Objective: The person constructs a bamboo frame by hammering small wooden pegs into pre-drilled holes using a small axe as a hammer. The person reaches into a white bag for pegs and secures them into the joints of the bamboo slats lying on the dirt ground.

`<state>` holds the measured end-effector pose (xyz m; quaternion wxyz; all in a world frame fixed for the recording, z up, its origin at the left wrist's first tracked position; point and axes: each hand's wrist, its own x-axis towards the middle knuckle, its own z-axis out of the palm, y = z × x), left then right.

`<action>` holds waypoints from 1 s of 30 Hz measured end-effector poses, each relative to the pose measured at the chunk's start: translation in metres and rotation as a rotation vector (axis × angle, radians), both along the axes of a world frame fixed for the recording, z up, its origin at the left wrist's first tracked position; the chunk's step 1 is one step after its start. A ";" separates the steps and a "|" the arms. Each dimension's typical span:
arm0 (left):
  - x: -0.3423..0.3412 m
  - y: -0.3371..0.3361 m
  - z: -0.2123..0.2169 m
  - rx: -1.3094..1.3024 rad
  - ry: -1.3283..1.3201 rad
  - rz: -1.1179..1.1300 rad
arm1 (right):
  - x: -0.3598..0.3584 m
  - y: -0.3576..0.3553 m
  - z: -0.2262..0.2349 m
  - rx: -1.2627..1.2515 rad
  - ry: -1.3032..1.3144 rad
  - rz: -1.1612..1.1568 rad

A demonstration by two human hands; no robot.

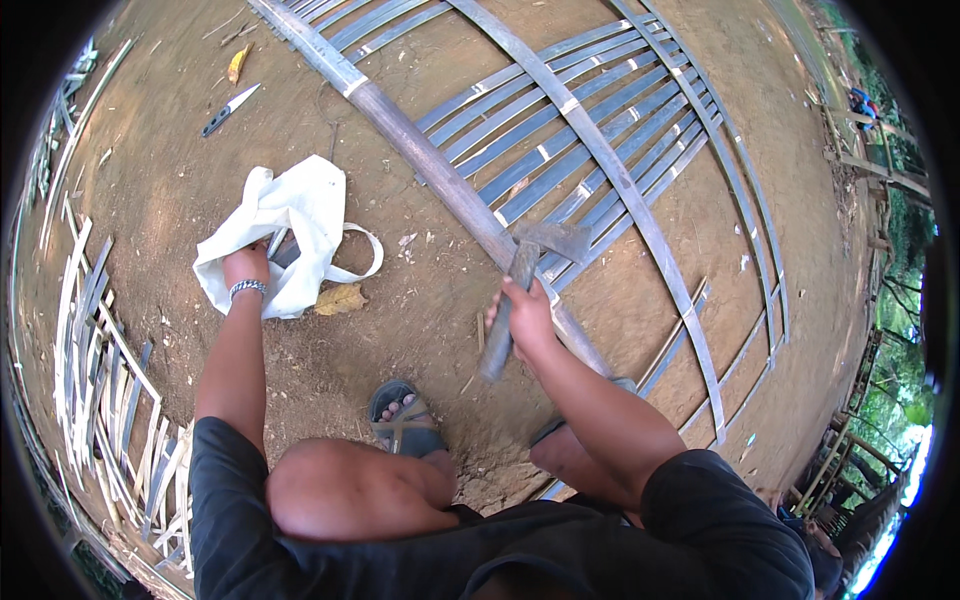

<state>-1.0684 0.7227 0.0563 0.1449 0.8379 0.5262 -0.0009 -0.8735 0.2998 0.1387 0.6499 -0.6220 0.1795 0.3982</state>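
My left hand (246,266) reaches into the mouth of a white cloth bag (318,205) lying on the dirt. The bag hides its fingers, so whether they hold anything does not show. Something grey (287,247) shows inside the bag beside the hand. My right hand (530,316) is closed around the wooden handle of a hatchet (553,238), gripping it partway down. The hatchet's dark, flared head is up, over the edge of a frame of split bamboo slats (590,120). A thick bamboo pole (420,150) forms the frame's near side.
A knife (230,110) lies on the ground beyond the bag, near a yellow leaf (238,63). A brown leaf (341,299) rests against the bag. Many loose bamboo strips (105,400) are heaped at the left. My sandalled foot (408,420) stands between my arms.
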 end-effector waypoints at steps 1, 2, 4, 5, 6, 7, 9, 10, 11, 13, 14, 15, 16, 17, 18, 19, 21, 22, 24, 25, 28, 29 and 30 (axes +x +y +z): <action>0.001 -0.001 0.001 0.030 0.017 -0.021 | 0.007 0.014 -0.001 0.038 0.029 -0.084; 0.000 0.004 0.001 0.018 0.016 -0.034 | 0.012 0.027 -0.002 0.056 0.072 -0.126; 0.000 0.005 0.000 0.072 0.038 -0.069 | 0.024 0.050 -0.004 0.085 0.150 -0.208; 0.004 0.002 -0.002 0.091 0.043 -0.091 | 0.032 0.055 -0.011 0.101 0.192 -0.209; 0.006 0.002 0.000 0.012 0.073 -0.084 | 0.038 0.060 -0.019 0.121 0.238 -0.206; 0.007 0.001 -0.003 0.018 0.053 -0.094 | 0.043 0.062 -0.027 0.141 0.282 -0.204; 0.001 0.006 -0.001 0.044 0.031 -0.099 | 0.040 0.074 -0.022 0.159 0.280 -0.249; -0.001 0.010 -0.001 -0.032 0.034 -0.077 | 0.037 0.075 -0.023 0.159 0.277 -0.269; 0.000 0.012 0.000 -0.043 0.021 -0.074 | 0.034 0.076 -0.024 0.160 0.274 -0.289; 0.002 0.014 -0.001 -0.068 -0.006 -0.069 | 0.033 0.075 -0.026 0.162 0.282 -0.309; 0.001 0.016 -0.002 -0.066 -0.008 -0.074 | 0.033 0.077 -0.025 0.174 0.293 -0.306; 0.001 0.017 -0.004 -0.064 -0.010 -0.079 | 0.033 0.078 -0.025 0.185 0.304 -0.303; 0.001 0.017 -0.006 -0.063 -0.013 -0.084 | 0.033 0.077 -0.024 0.186 0.312 -0.303; 0.000 0.018 -0.007 -0.059 -0.017 -0.078 | 0.034 0.077 -0.020 0.187 0.321 -0.301; -0.002 0.019 -0.008 -0.055 -0.022 -0.072 | 0.034 0.077 -0.018 0.188 0.329 -0.299; -0.003 0.019 -0.008 -0.052 -0.026 -0.066 | 0.036 0.078 -0.018 0.194 0.334 -0.292; -0.001 0.018 -0.004 -0.113 -0.019 -0.060 | 0.037 0.078 -0.018 0.204 0.346 -0.281; 0.000 0.016 -0.003 -0.144 -0.016 -0.055 | 0.040 0.076 -0.018 0.207 0.340 -0.281; 0.003 0.010 0.000 -0.111 -0.023 -0.066 | 0.044 0.071 -0.016 0.219 0.330 -0.276; 0.004 0.006 0.001 -0.095 -0.027 -0.070 | 0.046 0.069 -0.016 0.218 0.339 -0.266; 0.002 0.004 0.005 -0.170 -0.066 -0.059 | 0.046 0.069 -0.012 0.225 0.348 -0.248; -0.001 0.007 0.005 -0.189 -0.074 -0.051 | 0.045 0.070 -0.012 0.218 0.340 -0.240; -0.012 0.015 0.000 -0.103 -0.101 -0.117 | 0.042 0.075 -0.013 0.223 0.347 -0.219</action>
